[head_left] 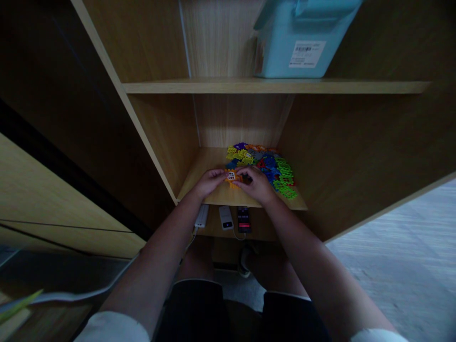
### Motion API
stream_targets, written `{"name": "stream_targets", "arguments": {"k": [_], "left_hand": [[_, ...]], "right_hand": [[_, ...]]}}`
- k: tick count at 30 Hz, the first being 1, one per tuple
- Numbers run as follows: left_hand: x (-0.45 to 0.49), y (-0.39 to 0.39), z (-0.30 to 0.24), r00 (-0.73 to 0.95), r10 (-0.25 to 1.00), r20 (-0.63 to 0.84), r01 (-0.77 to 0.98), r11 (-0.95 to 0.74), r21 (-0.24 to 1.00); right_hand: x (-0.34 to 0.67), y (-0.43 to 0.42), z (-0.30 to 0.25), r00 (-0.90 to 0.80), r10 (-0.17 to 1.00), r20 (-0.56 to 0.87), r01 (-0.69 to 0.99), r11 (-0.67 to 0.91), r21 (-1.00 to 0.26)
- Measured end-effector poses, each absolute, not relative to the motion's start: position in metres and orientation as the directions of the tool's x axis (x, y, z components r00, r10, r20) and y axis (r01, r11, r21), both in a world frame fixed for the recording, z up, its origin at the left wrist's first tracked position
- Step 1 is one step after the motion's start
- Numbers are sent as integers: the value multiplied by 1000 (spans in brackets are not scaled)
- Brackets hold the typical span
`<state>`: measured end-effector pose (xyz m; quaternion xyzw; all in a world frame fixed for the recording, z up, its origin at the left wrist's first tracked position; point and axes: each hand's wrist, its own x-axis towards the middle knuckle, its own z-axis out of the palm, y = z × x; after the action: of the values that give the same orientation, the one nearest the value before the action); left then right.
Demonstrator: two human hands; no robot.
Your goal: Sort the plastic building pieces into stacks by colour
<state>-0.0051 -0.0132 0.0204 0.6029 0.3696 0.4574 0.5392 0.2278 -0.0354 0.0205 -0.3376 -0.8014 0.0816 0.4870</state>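
Between both hands, just above a wooden shelf board (192, 185), is an orange interlocking plastic building piece (232, 177) with a white window-like grid in its middle. My left hand (211, 182) pinches its left side between thumb and fingers. On the other side my right hand (255, 183) grips it with curled fingers. Orange also shows just below the piece; whether that is a second piece joined to it I cannot tell. Behind and right of my hands lies a pile of building pieces (269, 164) in yellow, purple, orange, blue, red and green.
A light blue plastic bin (285, 52) with a label stands on the upper shelf (213, 87). Below the board lie a white power strip or adapter (201, 216), a white power bank (225, 217) with a cable, and a phone (244, 219). Cabinet walls (338, 156) enclose both sides.
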Motion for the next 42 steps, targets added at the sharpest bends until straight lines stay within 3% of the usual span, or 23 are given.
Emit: {"name": "stream_targets", "arguments": {"k": [11, 18, 25, 30, 42], "left_hand": [[-6, -7, 13, 344, 925, 161, 13, -176, 984], [0, -4, 11, 248, 932, 265, -9, -271, 963], [-2, -4, 10, 209, 911, 355, 11, -365, 931], [-4, -2, 7, 289, 859, 422, 30, -449, 893], [-6, -4, 10, 404, 834, 376, 92, -446, 890]], "right_hand": [[228, -38, 17, -243, 689, 683, 402, 712, -575], [236, -36, 13, -158, 751, 642, 491, 624, -608], [239, -34, 10, -190, 773, 605, 514, 603, -610], [240, -34, 11, -187, 777, 601, 500, 602, -623], [241, -34, 11, -212, 787, 579, 448, 605, -658]]}}
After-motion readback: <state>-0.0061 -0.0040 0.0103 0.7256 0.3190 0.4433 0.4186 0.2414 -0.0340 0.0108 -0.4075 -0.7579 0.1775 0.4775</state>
